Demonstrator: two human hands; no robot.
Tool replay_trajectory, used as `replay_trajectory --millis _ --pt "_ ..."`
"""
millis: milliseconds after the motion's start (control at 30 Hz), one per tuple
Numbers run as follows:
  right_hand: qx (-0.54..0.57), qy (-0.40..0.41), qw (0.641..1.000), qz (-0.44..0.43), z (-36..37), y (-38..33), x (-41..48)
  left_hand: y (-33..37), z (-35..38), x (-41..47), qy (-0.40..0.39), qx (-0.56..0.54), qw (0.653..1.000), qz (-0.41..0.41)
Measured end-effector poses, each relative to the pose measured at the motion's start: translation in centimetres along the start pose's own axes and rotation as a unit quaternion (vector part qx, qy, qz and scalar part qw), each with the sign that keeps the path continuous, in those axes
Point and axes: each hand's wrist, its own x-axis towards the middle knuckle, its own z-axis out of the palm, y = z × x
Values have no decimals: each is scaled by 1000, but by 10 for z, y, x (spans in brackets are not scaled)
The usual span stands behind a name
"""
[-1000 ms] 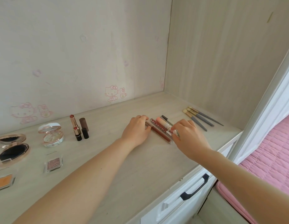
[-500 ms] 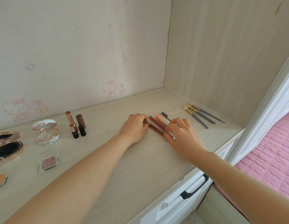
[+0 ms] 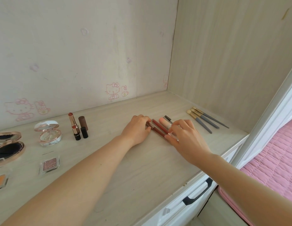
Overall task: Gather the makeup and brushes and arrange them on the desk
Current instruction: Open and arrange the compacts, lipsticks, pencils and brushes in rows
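A person's left hand (image 3: 137, 129) and right hand (image 3: 186, 137) close on opposite ends of a row of lip tubes (image 3: 158, 128) lying side by side mid-tabletop (image 3: 125, 168), fingers curled round them, apparently to square the row up. The brushes (image 3: 205, 119) lie parallel near the right-hand wall and lipsticks (image 3: 75, 126) stand upright beside an open compact (image 3: 48, 133), suggesting sorting by kind. Fingers hide the tubes' ends, so their count is uncertain; a larger compact (image 3: 8, 147) and an orange pan (image 3: 0, 181) are cut off at the left edge
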Motion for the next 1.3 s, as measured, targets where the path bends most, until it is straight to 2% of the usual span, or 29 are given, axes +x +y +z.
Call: replay_trajectory --millis 100,233,333,433,567,767,900,1000,1133,1300 --pt "-5 -3 998 57 0 6 8 4 -1 5 2 -15 1000 6" --pt "5 -53 990 128 3 12 15 16 1 16 -55 -18 998 18" --pt "3 -73 986 150 5 14 19 21 5 24 -100 -13 995 19" --pt "14 -72 983 166 4 14 22 25 6 28 -107 -35 994 8" --pt "60 -39 979 189 -2 9 24 29 7 27 -66 -70 995 12" --pt "196 31 960 196 -25 -8 33 27 -12 11 55 -116 990 53" --pt "310 40 926 210 -43 -31 33 20 -36 -17 131 -116 982 75" --pt "390 26 892 227 -55 -50 29 15 -55 -47 157 -127 976 81" --pt "541 -34 804 245 -68 -78 18 9 -74 -98 170 -142 973 58" --pt "599 -124 758 225 -71 -122 -1 -2 -94 -158 181 -152 972 6"
